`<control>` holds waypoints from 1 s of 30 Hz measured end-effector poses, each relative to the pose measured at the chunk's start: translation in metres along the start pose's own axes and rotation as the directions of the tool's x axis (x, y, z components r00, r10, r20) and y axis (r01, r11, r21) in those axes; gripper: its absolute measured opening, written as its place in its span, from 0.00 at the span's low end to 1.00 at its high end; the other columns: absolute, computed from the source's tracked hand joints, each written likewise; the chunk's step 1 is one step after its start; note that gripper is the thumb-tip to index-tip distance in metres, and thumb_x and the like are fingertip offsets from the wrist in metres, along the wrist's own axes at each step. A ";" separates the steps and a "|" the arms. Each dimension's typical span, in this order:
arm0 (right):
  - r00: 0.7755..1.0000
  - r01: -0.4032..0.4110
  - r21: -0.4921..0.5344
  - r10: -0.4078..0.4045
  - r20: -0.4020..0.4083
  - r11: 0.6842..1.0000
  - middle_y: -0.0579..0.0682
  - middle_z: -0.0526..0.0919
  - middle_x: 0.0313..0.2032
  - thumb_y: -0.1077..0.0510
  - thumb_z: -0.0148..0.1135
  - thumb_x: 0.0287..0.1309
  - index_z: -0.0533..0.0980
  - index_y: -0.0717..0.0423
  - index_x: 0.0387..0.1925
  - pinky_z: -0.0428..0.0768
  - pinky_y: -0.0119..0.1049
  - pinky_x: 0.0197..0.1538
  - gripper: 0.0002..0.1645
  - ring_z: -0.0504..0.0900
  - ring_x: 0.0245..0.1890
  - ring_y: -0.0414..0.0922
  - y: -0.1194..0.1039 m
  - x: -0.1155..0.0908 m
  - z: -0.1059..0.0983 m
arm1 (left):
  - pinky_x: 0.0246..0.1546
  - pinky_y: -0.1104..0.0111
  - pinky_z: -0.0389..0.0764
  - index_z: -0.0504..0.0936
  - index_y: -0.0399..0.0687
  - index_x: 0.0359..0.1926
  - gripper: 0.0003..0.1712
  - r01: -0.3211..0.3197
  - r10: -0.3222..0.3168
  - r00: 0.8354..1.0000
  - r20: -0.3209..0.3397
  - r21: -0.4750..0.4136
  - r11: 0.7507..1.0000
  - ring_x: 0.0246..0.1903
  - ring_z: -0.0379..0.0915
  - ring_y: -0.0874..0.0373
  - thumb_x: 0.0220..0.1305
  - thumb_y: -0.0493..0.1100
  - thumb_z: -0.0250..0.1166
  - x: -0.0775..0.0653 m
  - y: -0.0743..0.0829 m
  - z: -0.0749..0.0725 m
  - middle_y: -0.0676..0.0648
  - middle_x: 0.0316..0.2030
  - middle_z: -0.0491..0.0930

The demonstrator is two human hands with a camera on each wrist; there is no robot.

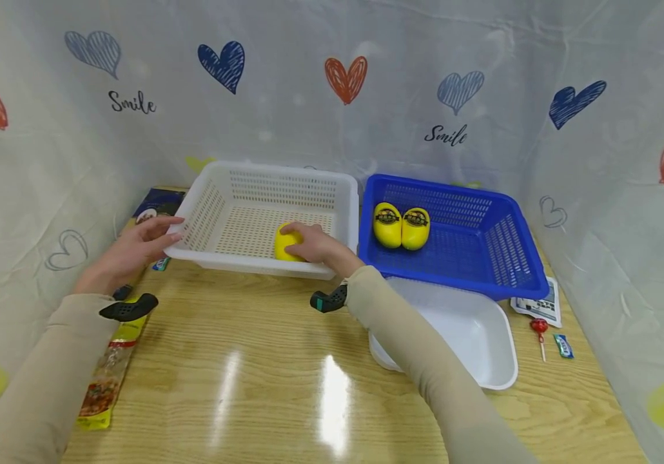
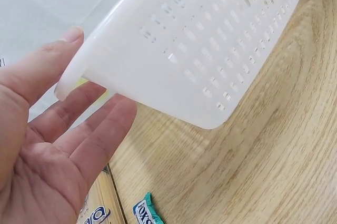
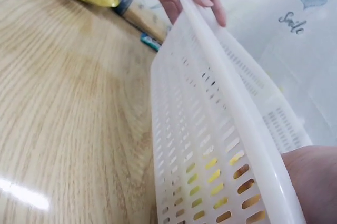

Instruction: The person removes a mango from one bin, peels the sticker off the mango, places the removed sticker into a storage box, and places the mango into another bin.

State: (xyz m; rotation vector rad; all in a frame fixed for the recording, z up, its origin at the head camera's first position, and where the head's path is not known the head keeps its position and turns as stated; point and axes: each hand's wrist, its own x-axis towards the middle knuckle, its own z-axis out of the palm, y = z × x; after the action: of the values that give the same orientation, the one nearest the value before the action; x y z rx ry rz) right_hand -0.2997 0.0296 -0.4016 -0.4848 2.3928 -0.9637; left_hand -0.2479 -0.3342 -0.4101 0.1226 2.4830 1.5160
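Note:
A white slotted plastic basket (image 1: 262, 265) stands at the back of the table. My left hand (image 1: 131, 251) grips its left rim, thumb above and fingers below, as the left wrist view (image 2: 58, 155) confirms. Reaching inside over the front rim, my right hand (image 1: 317, 245) holds a yellow egg-shaped thing (image 1: 285, 246) near the basket's front wall. In the right wrist view, yellow shows through the slots, and the wall hides most of the right hand (image 3: 318, 179). Two more yellow egg-shaped things (image 1: 387, 227) with dark labels lie in the blue basket (image 1: 454, 277).
A white tray (image 1: 500, 361) sits before the blue basket, partly under my right forearm. At right lie a red lollipop (image 1: 539, 326), a small candy packet (image 1: 563, 346) and a white sachet (image 1: 546, 303). A yellow food bag (image 1: 102, 393) and a dark package (image 1: 158, 201) are at left.

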 end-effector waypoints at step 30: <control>0.887 0.272 0.146 -0.190 -0.420 0.951 0.50 0.68 0.65 0.52 0.55 0.71 0.71 0.50 0.64 0.73 0.49 0.59 0.23 0.74 0.60 0.50 0.043 -0.139 -0.052 | 0.44 0.72 0.78 0.55 0.51 0.75 0.36 0.010 -0.010 1.000 -0.005 0.038 0.999 0.46 0.73 0.71 0.73 0.58 0.51 0.000 -0.001 0.002 0.40 0.67 0.63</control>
State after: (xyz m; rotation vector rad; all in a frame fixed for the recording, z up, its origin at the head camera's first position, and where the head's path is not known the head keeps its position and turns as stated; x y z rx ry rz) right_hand -0.2237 0.1561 -0.3551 -0.5491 2.5921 -1.5272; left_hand -0.2475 -0.3331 -0.4123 0.1135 2.5130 1.4676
